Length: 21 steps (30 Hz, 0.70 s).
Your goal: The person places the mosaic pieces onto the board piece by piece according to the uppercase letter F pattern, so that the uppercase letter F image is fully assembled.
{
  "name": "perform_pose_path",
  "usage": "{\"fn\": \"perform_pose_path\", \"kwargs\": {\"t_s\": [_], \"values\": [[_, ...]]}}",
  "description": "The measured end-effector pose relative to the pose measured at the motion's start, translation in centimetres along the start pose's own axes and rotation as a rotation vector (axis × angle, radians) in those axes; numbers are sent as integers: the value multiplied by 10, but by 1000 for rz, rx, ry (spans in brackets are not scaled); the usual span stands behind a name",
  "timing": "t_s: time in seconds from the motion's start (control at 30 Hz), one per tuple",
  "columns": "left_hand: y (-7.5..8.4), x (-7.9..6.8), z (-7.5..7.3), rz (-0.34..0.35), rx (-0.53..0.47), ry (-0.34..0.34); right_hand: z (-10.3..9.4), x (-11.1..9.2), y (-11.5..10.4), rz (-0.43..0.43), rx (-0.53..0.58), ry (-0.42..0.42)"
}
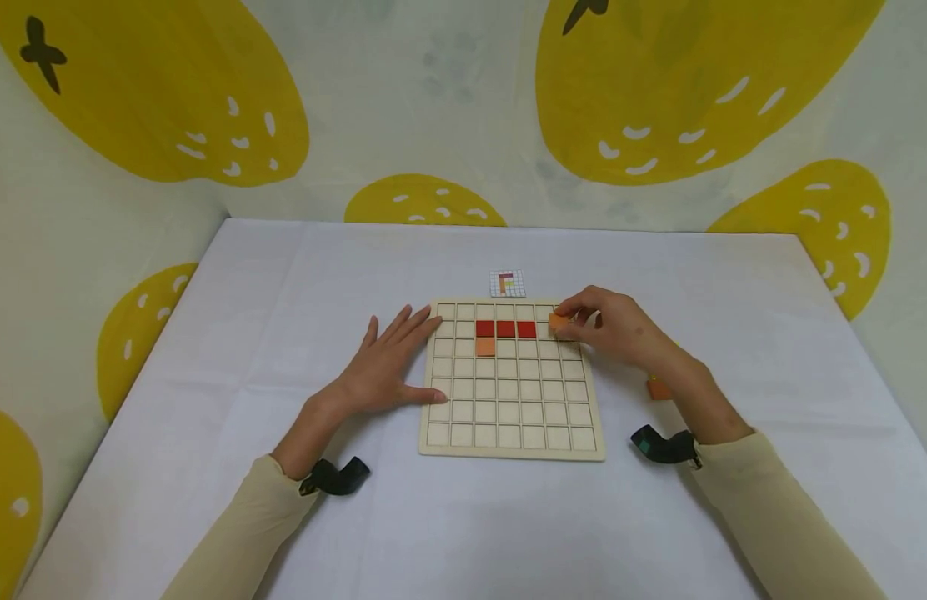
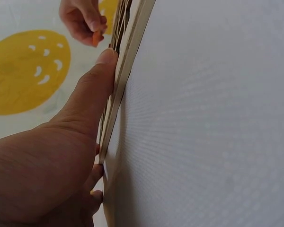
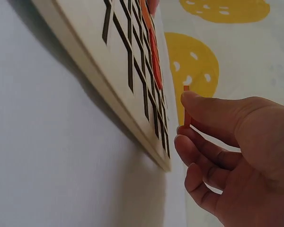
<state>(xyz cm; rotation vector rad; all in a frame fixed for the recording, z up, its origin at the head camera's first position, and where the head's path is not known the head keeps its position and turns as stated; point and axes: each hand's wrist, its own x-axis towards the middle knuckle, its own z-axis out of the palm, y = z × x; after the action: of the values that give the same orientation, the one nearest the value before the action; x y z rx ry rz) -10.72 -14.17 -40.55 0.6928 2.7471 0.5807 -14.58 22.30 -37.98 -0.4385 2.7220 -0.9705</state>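
A pale wooden grid board [image 1: 508, 452] lies on the table. Three red square tiles [image 1: 505, 329] sit side by side in its second row from the back, and an orange tile [image 1: 485, 347] fills the cell in front of the leftmost one. My right hand [image 1: 617, 327] pinches another orange square tile [image 1: 558, 322] between thumb and fingers, above the board's back right corner; the right wrist view shows this tile [image 3: 186, 106] edge-on. My left hand [image 1: 381, 362] lies with spread, straight fingers along the board's left edge, its thumb [image 2: 92, 90] over the rim.
Behind the board lies a small card [image 1: 507, 283] printed with a grid and coloured squares. An orange tile [image 1: 659, 389] and a bit of yellow show beside my right forearm, which partly covers them. A fruit-patterned cloth [image 1: 433, 108] hangs behind the white table [image 1: 298, 275].
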Motion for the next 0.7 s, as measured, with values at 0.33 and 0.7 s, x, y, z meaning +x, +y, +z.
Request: {"fn": "perform_pose_path", "kwargs": {"t_s": [0.33,0.7], "values": [[2,-2,-2,1,-9,5,9,0,-15,-21,29,-33],[1,-1,0,3,-14,5,16,2,-24,-64,58,-50]]}}
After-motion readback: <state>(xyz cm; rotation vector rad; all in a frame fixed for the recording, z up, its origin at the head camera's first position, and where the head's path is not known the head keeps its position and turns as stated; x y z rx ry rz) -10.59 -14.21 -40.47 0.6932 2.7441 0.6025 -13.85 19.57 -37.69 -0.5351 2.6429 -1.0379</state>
